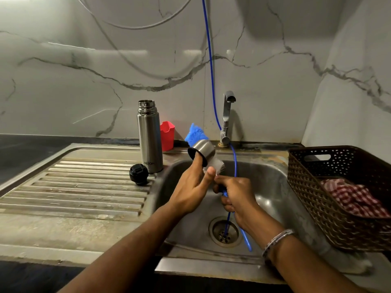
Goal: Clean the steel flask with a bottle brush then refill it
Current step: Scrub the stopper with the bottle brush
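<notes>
My left hand [193, 185] holds the flask's steel cup [202, 152] over the sink [270, 187], one finger tucked inside its black-lined mouth, thumb near the rim. My right hand [236, 194] curls round the bottle brush [195, 134] handle (blue bristles poke past the cup). The steel flask [149, 137], a smooth brushed cylinder, stands open on the ribbed drainboard [74, 187], its round black stopper [139, 174] beside it.

Both forearms bare, no sleeves in frame. Left hand [193, 187]: no rings or watch visible. Right hand [237, 194]: thin silver bracelet [277, 240] at the wrist, looks like two or three beaded strands side by side. No gloves.
</notes>
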